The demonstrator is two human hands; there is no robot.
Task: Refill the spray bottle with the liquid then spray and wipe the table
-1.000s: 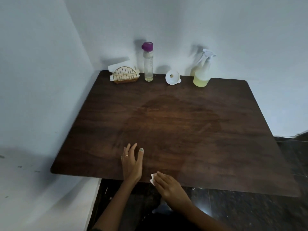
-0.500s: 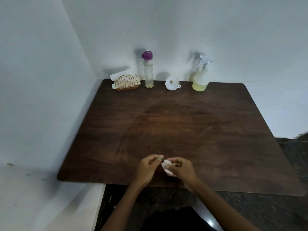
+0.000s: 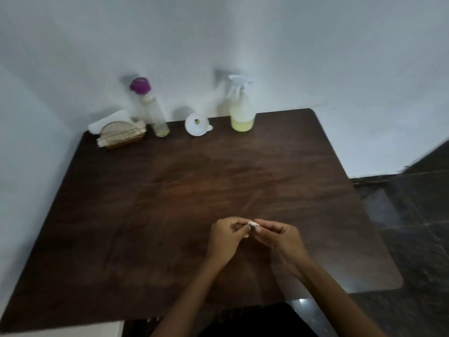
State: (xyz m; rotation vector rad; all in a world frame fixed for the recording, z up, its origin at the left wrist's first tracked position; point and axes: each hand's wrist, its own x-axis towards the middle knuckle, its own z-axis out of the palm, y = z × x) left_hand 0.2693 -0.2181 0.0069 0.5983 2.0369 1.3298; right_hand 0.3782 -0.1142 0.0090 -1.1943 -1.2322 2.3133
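Observation:
Over the near middle of the dark wooden table point(image 3: 170, 215), my left hand point(image 3: 224, 235) and my right hand point(image 3: 278, 235) meet and together pinch a small crumpled white tissue point(image 3: 252, 224). Most of the tissue is hidden by my fingers. At the back edge stands a clear spray bottle point(image 3: 241, 110) with a white trigger head and yellow liquid in its base. A white funnel point(image 3: 196, 126) lies on the table left of it. Further left stands a tall clear bottle point(image 3: 150, 110) with a purple cap and a little liquid at the bottom.
A wire napkin holder point(image 3: 121, 137) with white napkins sits at the back left corner. White walls close in behind and on the left. Dark tiled floor point(image 3: 413, 227) shows to the right of the table.
My left hand lifted off the table and joined my right hand on the tissue. Both hands rose from the front edge and now squeeze the tissue smaller. The view shifted left.

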